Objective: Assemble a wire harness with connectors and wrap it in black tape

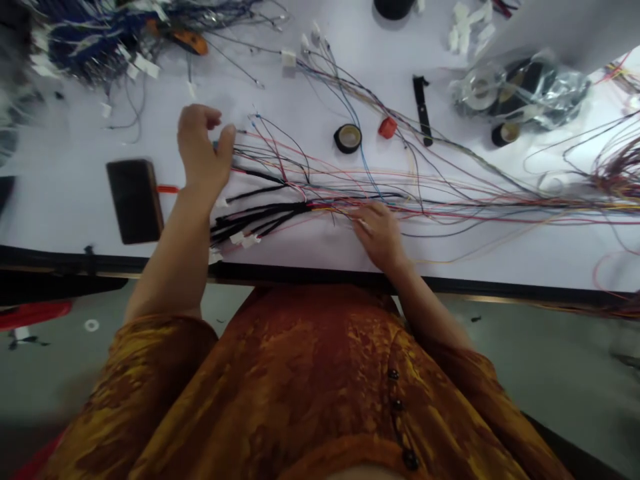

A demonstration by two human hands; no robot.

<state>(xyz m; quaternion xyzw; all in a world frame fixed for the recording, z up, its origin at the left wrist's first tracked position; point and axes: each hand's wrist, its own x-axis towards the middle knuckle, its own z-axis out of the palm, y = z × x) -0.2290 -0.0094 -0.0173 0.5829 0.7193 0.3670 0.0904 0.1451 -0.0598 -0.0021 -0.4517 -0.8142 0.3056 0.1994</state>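
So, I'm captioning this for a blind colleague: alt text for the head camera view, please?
Two hands work over a bundle of colored wires on a white table: right hand resting on them, left hand raised at their ends. A phone and tape roll lie nearby.

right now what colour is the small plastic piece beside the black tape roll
Red, the small plastic piece, best in the head view

Bright, even light on the counter (65, 207); faint shadows by the left hand (203, 150) and right hand (380, 237); wide-angle distortion and blur at frame edges.
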